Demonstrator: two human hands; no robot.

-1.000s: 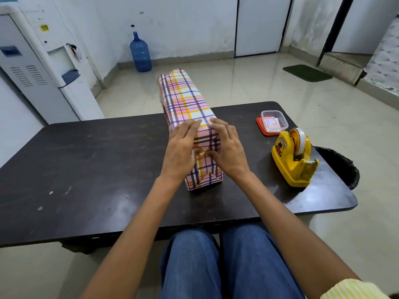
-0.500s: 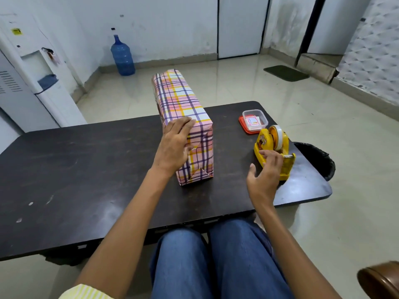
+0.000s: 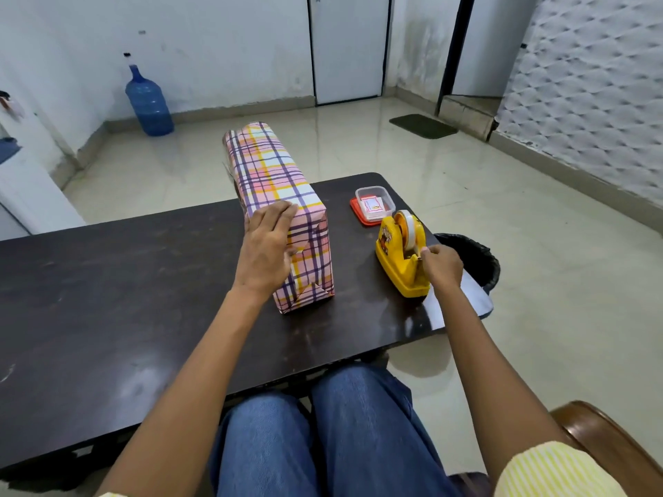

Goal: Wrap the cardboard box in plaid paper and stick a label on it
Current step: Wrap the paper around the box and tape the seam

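We see 1 cardboard box wrapped in pink, yellow and purple plaid paper [image 3: 276,195] lying mid-tabletop on a narrow long face. Its long axis runs away from us, tilted slightly left, and the folded end faces us. Our left hand [image 3: 267,249] lies flat against its near left side, fingers straight and reaching the top edge. Just right of the box stands 1 yellow plastic tape dispenser [image 3: 398,260]. Our right hand [image 3: 441,265] pinches the white tape [image 3: 409,227] at its cutter. Behind it sits 1 clear plastic container on a red lid [image 3: 375,206], on the dark tabletop [image 3: 107,299].
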